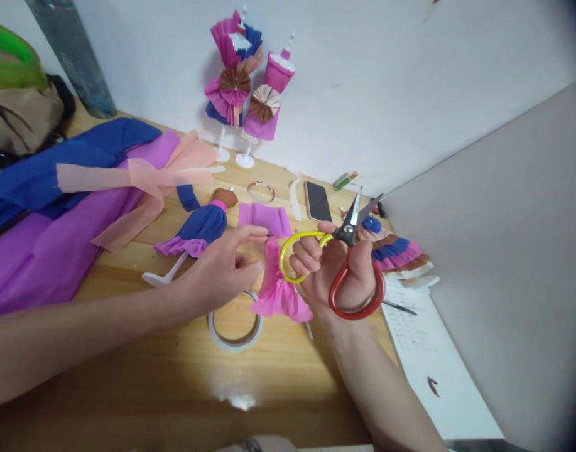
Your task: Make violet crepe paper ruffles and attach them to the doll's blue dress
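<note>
Scissors point(348, 231) with one yellow and one red loop hang on the fingers and thumb of the right hand point(332, 271), their blades slightly parted and pointing away from the person. Between the hands, just beside the right one, is a ruffled pink piece point(282, 301); the left hand point(227, 263) hovers on its other side, thumb and fingers loosely apart, though I cannot tell whether they touch it. A tape roll point(235, 346) lies near its frilled end on the wooden table point(174, 376).

Scissors point(347, 233), blades parted, near ruffled pink material point(279, 298)
</note>
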`<action>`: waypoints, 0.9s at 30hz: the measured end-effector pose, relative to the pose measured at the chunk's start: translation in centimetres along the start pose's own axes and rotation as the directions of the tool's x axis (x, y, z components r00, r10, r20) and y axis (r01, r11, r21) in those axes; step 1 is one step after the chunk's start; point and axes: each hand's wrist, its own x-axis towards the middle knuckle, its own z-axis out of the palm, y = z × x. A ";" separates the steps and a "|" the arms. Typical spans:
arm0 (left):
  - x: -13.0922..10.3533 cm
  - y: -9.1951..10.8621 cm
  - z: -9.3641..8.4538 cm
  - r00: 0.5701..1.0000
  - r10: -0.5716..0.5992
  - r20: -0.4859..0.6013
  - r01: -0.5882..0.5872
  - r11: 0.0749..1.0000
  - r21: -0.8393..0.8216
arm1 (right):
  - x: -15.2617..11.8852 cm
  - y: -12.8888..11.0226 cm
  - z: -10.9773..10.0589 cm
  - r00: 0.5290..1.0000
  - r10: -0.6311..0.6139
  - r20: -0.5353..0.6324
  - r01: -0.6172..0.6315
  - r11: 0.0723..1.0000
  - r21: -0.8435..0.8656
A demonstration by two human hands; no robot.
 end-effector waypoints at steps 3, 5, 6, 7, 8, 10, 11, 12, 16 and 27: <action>0.5 0.3 -0.1 0.988 -0.067 0.139 0.081 0.992 -0.094 | -0.3 -0.1 0.1 0.999 0.005 0.052 -0.008 0.998 0.060; 0.8 0.2 0.0 0.979 -0.072 0.190 0.097 0.987 -0.127 | -0.4 0.0 0.1 0.996 0.005 0.084 -0.014 0.994 0.106; 0.9 0.2 0.0 0.979 -0.063 0.193 0.088 0.988 -0.124 | -0.4 0.0 0.1 0.996 0.002 0.092 -0.013 0.992 0.122; 0.9 0.1 0.1 0.981 -0.052 0.185 0.075 0.990 -0.116 | -0.4 0.0 0.1 0.996 -0.004 0.095 -0.008 0.992 0.128; 0.9 0.0 0.1 0.984 -0.045 0.175 0.064 0.992 -0.107 | -0.4 0.1 0.1 0.996 -0.012 0.093 0.000 0.992 0.126; 0.8 -0.1 0.0 0.986 -0.043 0.160 0.058 0.994 -0.090 | -0.2 0.1 0.1 0.996 -0.024 0.080 0.015 0.994 0.109; 0.7 -0.1 -0.1 0.987 -0.042 0.154 0.056 0.994 -0.088 | -0.1 0.1 0.0 0.997 -0.026 0.071 0.018 0.995 0.103; 0.6 -0.2 -0.1 0.988 -0.042 0.149 0.056 0.994 -0.092 | 0.0 0.1 -0.1 0.998 -0.026 0.059 0.020 0.994 0.104; 0.4 -0.3 0.0 0.991 -0.026 0.134 0.041 0.994 -0.106 | 0.6 0.6 -0.8 1.000 -0.007 -0.005 0.008 0.988 0.154; 0.0 0.2 0.1 0.993 -0.050 0.110 0.069 0.981 -0.180 | 1.3 0.2 -2.3 0.983 -0.070 -0.169 0.086 0.993 0.086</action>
